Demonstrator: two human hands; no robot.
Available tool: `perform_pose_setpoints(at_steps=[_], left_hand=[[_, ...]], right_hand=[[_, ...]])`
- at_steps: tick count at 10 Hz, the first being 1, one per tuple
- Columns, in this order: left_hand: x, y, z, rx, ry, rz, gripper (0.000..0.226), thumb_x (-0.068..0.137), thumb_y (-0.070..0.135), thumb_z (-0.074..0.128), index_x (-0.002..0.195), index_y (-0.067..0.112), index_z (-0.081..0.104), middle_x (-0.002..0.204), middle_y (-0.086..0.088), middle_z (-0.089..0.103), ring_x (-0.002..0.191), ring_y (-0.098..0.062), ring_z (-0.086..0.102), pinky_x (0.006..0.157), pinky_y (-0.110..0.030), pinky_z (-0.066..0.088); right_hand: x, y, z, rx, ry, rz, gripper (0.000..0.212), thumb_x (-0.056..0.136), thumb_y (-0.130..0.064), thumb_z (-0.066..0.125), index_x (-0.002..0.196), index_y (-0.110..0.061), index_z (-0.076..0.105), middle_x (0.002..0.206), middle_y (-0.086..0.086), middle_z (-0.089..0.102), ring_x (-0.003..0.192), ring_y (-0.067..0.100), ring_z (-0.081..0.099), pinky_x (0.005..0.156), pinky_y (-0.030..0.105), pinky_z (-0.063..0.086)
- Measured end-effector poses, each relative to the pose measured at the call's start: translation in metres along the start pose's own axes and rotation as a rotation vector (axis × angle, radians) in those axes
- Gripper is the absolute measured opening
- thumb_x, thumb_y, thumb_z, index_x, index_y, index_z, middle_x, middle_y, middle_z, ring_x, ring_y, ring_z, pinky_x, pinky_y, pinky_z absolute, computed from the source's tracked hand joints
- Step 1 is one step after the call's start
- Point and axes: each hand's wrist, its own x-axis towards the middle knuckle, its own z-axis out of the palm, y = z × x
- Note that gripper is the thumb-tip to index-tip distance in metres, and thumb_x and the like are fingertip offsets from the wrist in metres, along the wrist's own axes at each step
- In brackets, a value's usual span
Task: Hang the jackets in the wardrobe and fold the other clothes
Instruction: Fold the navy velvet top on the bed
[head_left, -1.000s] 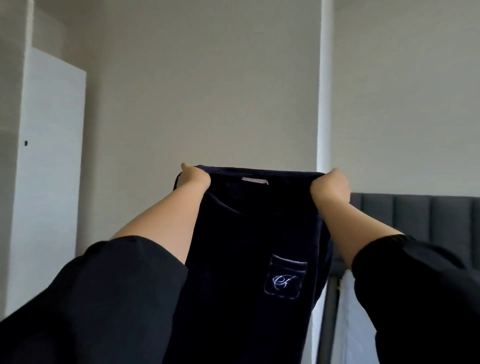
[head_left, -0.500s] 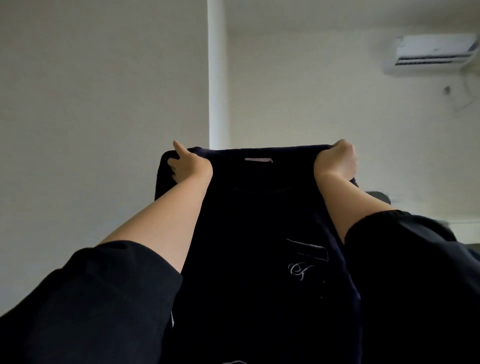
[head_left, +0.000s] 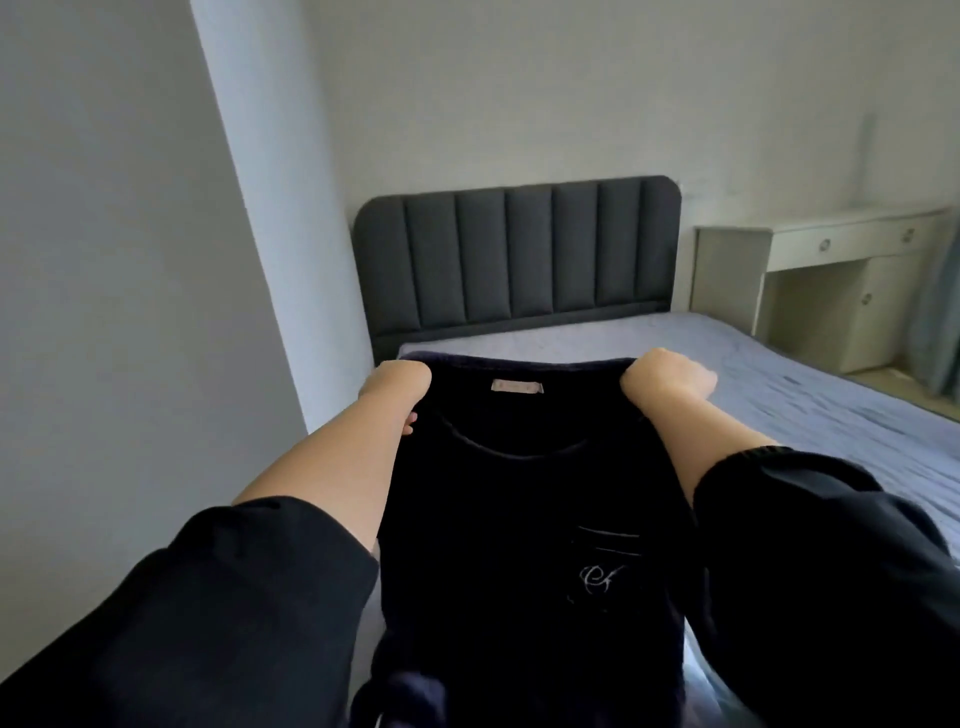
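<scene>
Two grips on one garment. The left grip is curled closed over the left shoulder of the dark navy top, with the fingers wrapped round the fabric edge. The right grip is closed like a fist on the right shoulder.

- Top is spread between them along the shoulder line, front toward the camera, neckline uppermost, body running down to the lower edge of the view
- Lower part is bunched and dark, detail not readable
- Pale label sits just inside the back of the neck
- Chest pocket with a light embroidered monogram is on the right arm's side
- Top is over the near left part of the bed; whether it rests on the sheet or hangs clear cannot be told
- Bed has a lilac-grey sheet and a dark grey padded headboard at the far wall
- White drawer unit stands beside the bed on the right, with a bluish curtain at the far right edge
- Forearms are bare, and the black sleeves end at mid-forearm
</scene>
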Motion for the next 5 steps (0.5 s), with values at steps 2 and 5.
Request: perform_pose_setpoints(at_steps=[2, 5], left_hand=[[0.059, -0.028, 0.091, -0.207, -0.334, -0.149, 0.029, 0.096, 0.012, 0.048, 0.12, -0.002, 0.053, 0.116, -0.018, 0.06, 0.105, -0.031, 0.061, 0.087, -0.036, 0.051], [0.161, 0.029, 0.157, -0.452, -0.257, 0.243, 0.073, 0.096, 0.007, 0.043, 0.151, 0.025, -0.002, 0.146, -0.01, 0.035, 0.079, -0.009, 0.049, 0.087, -0.037, 0.049]], right_hand=[[0.048, 0.011, 0.088, 0.829, -0.492, 0.42, 0.03, 0.097, -0.014, 0.035, 0.115, -0.002, 0.056, 0.105, 0.02, 0.063, 0.078, 0.026, 0.066, 0.058, 0.027, 0.052], [0.152, -0.059, 0.111, 0.756, 0.03, 0.003, 0.057, 0.089, -0.01, 0.048, 0.143, -0.012, 0.033, 0.136, 0.014, 0.049, 0.116, 0.027, 0.052, 0.091, 0.029, 0.042]])
